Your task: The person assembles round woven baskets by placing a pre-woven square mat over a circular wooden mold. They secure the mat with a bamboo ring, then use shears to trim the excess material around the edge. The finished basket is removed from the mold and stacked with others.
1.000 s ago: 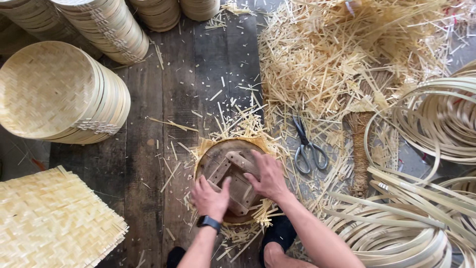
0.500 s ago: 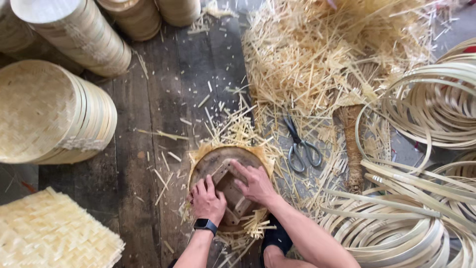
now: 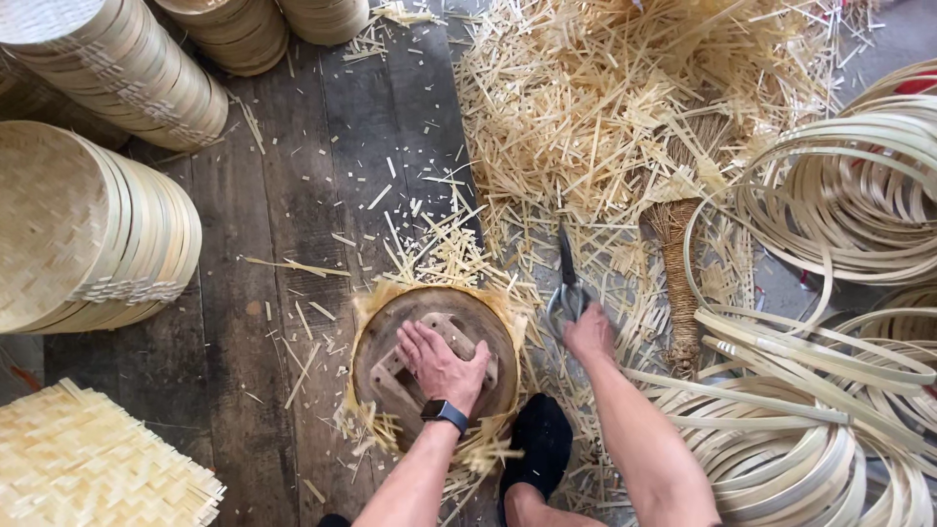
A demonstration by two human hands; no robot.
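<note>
The left hand (image 3: 441, 363) lies flat, fingers spread, pressing down on a round wooden block (image 3: 434, 363) with a raised wooden piece at its middle; it grips nothing. A dark watch (image 3: 444, 414) sits on that wrist. Woven straw (image 3: 376, 415) pokes out from under the block all around the hand. Out to the right of it, the right hand (image 3: 589, 334) is curled around the handles of a pair of scissors (image 3: 566, 278), whose blades point away from the person. Just beyond that hand lies a heap of straw cuttings (image 3: 586, 117), with a small broom (image 3: 678, 263) and coils of bamboo strip (image 3: 839, 195) farther right. Stacked woven discs (image 3: 88, 234) stand well off to the left of the left hand.
</note>
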